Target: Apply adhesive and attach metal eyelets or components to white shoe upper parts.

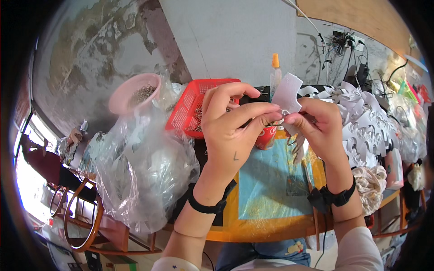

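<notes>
My left hand (228, 124) is raised above the table with thumb and index finger pinched on a small shiny metal ring (284, 112). Its middle finger stretches out above the pinch. Facing it, my right hand (322, 128) is closed on a curved white card piece (288, 90), which stands up between the two hands. The ring lies against the lower edge of the card; whether it passes through the card I cannot tell. Just below the fingertips a red can (266, 137) is partly hidden. A blue sheet (262, 185) covers the table under my hands.
Left of my hands stand a red basket (179, 114) with metal rings, a pink bowl (118, 100) and a large clear plastic bag (144, 167). An orange-capped bottle (275, 74) is behind. White cut pieces (364, 122) and a crumpled cloth (370, 189) lie right.
</notes>
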`<move>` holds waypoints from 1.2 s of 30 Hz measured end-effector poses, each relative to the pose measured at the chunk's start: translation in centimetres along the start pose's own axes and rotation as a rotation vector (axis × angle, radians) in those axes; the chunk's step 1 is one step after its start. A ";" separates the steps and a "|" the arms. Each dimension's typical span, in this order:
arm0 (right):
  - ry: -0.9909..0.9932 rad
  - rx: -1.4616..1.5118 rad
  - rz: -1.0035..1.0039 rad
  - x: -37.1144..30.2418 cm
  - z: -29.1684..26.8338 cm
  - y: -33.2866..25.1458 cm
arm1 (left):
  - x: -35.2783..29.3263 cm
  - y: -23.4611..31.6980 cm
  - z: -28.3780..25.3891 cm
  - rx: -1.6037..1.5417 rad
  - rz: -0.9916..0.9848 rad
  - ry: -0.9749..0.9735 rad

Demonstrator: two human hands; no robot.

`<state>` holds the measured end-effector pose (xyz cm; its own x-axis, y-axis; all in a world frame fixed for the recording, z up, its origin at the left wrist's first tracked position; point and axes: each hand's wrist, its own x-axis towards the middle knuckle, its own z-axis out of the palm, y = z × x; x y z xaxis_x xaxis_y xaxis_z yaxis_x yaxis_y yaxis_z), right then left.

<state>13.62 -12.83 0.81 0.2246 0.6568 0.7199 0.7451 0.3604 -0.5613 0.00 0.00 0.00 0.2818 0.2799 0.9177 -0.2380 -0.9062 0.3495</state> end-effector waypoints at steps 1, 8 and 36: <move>0.005 -0.098 -0.068 0.1 0.0 -0.1 | 0.2 -0.1 -0.2 0.029 0.013 -0.032; -0.001 -0.244 -0.251 0.0 0.3 -0.1 | 1.1 0.0 -0.8 0.150 0.104 -0.186; -0.037 0.679 0.299 -0.6 1.9 0.2 | 0.4 1.3 -1.0 -0.780 -0.729 -0.197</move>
<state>12.43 -11.88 -0.46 0.3264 0.8089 0.4891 0.1001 0.4850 -0.8688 -1.09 -0.77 0.97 0.7222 0.5503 0.4191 -0.4590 -0.0720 0.8855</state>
